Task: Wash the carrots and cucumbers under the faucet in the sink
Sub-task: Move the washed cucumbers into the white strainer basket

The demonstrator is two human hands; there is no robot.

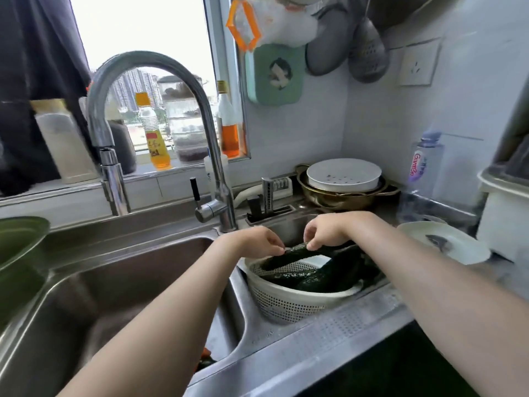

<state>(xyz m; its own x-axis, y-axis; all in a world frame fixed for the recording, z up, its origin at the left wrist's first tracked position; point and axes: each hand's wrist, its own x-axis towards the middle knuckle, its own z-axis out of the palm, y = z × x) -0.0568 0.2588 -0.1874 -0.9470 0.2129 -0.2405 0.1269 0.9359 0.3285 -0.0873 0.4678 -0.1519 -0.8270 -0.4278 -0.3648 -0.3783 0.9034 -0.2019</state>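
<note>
Pinching the tip of a dark green knobbly cucumber (297, 252) with fingertips only, the left hand (257, 242) and right hand (326, 233) hold that end raised; so light a pinch could let it slip on the way to the curved steel faucet (114, 167). More cucumbers lie beneath in the white perforated plastic colander (286, 299) in the right sink basin

- Top cucumber (297, 252): dark green and bumpy, slanting over the colander (286, 300) at centre right, its left tip pinched by the left hand (252, 242) and right hand (326, 233).
- Other cucumbers (309, 277): dark green, lying inside the colander.
- Faucet (154, 64): chrome gooseneck at upper left, above the steel sink (114, 282).
</note>
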